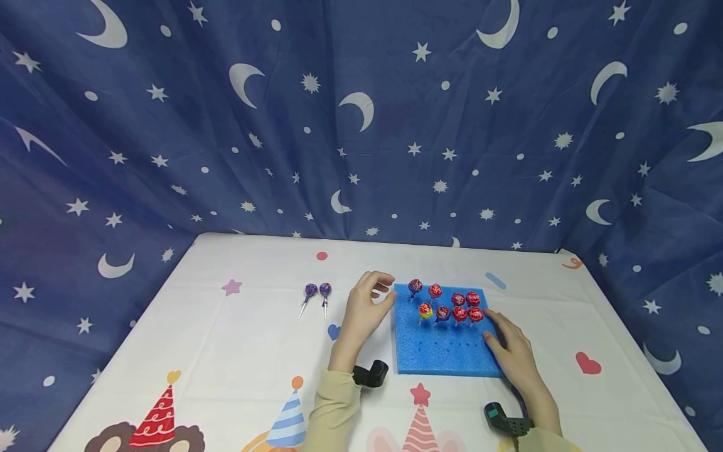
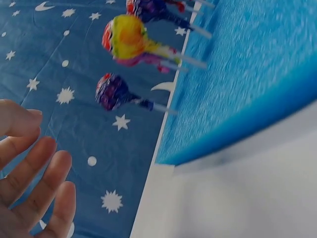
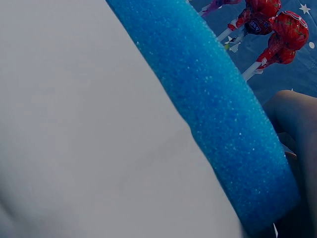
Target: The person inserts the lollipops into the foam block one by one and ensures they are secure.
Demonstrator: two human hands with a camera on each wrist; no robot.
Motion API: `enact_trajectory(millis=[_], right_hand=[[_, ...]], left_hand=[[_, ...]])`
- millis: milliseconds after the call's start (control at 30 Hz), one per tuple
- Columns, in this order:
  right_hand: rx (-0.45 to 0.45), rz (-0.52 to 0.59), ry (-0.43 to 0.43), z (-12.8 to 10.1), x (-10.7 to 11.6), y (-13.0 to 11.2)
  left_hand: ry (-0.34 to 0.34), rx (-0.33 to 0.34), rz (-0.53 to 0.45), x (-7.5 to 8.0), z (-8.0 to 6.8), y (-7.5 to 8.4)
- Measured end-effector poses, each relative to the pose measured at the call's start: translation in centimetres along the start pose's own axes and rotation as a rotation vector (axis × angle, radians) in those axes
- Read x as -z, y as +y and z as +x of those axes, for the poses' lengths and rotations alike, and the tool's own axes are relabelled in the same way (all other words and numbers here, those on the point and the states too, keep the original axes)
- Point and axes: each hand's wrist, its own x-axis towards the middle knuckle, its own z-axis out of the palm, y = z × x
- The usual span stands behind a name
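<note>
Left hand: the left hand (image 1: 366,309) sits on the bench just beside the left edge of the blue foam block (image 1: 440,351), fingers loosely bent and holding nothing; its fingertips (image 1: 388,300) reach toward the block's far left corner. In the left wrist view the fingers (image 2: 34,183) are spread and relaxed, apart from the foam.

Right hand: the right hand (image 1: 511,348) lies flat over the right edge of the foam block, fingers straight and resting on its top, gripping nothing. The right wrist view shows the foam's side (image 3: 213,104) very close, with part of a finger (image 3: 294,119) against it.

Foam block: lies flat on the bench, right of middle, between the two hands; a row of small holes shows in its near half.

Standing lollipops: eight stand stuck upright in the far part of the block. The purple lollipop (image 1: 415,287) is at the far left corner, nearest the left hand, also seen at (image 2: 113,92). The yellow lollipop (image 1: 425,310) stands just in front of it, also at (image 2: 125,38). The red lollipops (image 1: 466,307) fill the rest of the two rows, near the right hand's fingertips.

Loose lollipops: two purple loose lollipops (image 1: 317,290) lie side by side on the bench, left of the left hand and well apart from the block.

Bench: covered by a white party-print cloth (image 1: 226,351).

Backdrop: a dark blue curtain (image 1: 361,125) with moons and stars hangs behind.
</note>
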Motion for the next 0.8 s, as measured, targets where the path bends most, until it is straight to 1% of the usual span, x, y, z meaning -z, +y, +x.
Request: enact_trajectory(millis=[100,200,400,500,633,733,800], right_hand=[[-0.002,0.003,-0.003,0.0,0.0,-0.1],[0.003,0.005,-0.001,0.0,0.0,-0.1],[0.012,0.003,0.001,0.1,-0.1,0.0],[0.018,0.002,0.004,0.1,-0.1,0.1],[0.024,0.003,0.010,0.1,-0.1,0.1],[0.024,0.001,0.013,0.1,-0.2,0.2],[0.021,0.000,0.013,0.1,-0.2,0.3]], left_hand=[[0.044,-0.004,0.022,0.5,0.1,-0.2],[0.094,0.019,0.052,1.1,0.1,-0.6],[0.206,0.106,0.115,2.4,0.0,-1.7],[0.251,0.150,0.126,3.0,0.0,-2.5],[0.290,0.192,0.112,3.9,-0.2,-3.5],[0.311,0.210,0.109,4.3,-0.3,-4.1],[0.323,0.227,0.124,4.5,-0.5,-4.5]])
